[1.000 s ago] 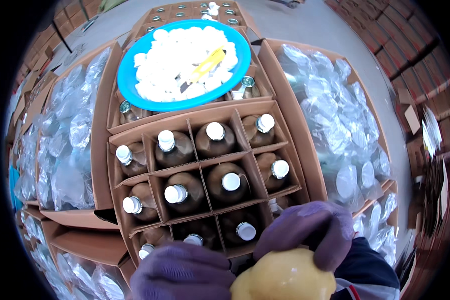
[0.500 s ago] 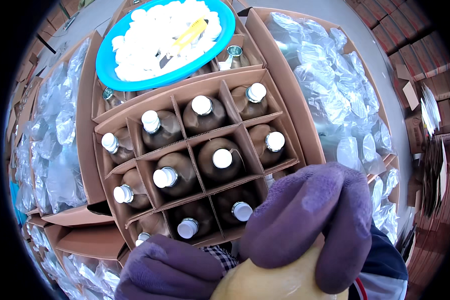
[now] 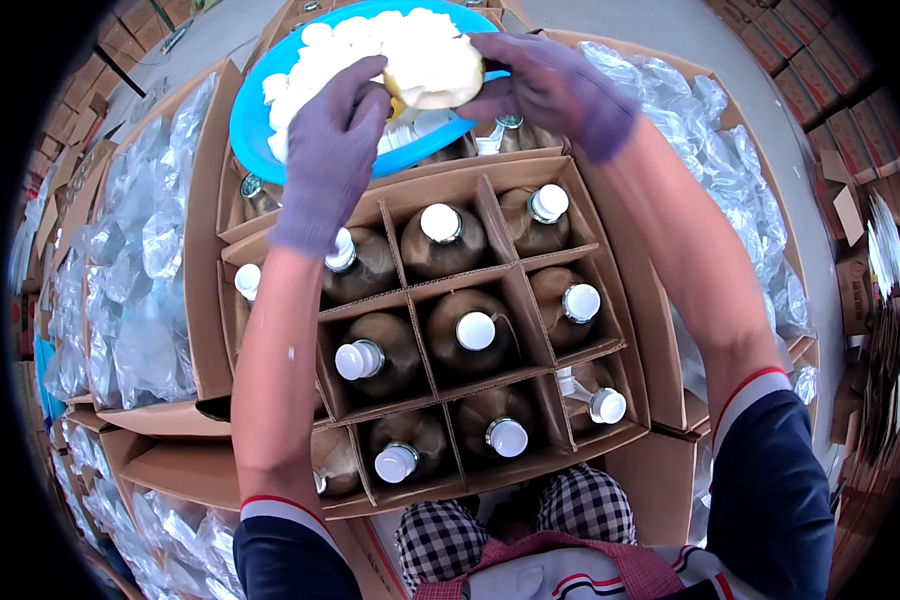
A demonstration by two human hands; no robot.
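Note:
Both my hands wear purple knit gloves and reach over a blue basin (image 3: pixel 253 115) heaped with white bottle caps (image 3: pixel 320 45). My right hand (image 3: pixel 550 85) grips the right side of a pale yellow rounded thing (image 3: pixel 435 75), whose kind I cannot make out. At its left edge, my left hand (image 3: pixel 335 130) has fingertips and thumb closed on it. A bit of a yellow tool (image 3: pixel 397 108) shows under the thing. Below the basin, a divided cardboard box (image 3: pixel 490 385) holds large dark-looking bottles (image 3: pixel 475 330) with white caps, one to a compartment.
Open cartons of clear plastic-wrapped bottles stand at the left (image 3: pixel 135 270) and right (image 3: pixel 670 150). Behind the capped box, another carton with bottles (image 3: pixel 510 125) supports the basin. Stacked cardboard boxes (image 3: pixel 830 70) line the far right.
Both hands have gone from close in front of me, low in the picture, out to the basin, carrying the pale yellow thing. My forearms and lap now show.

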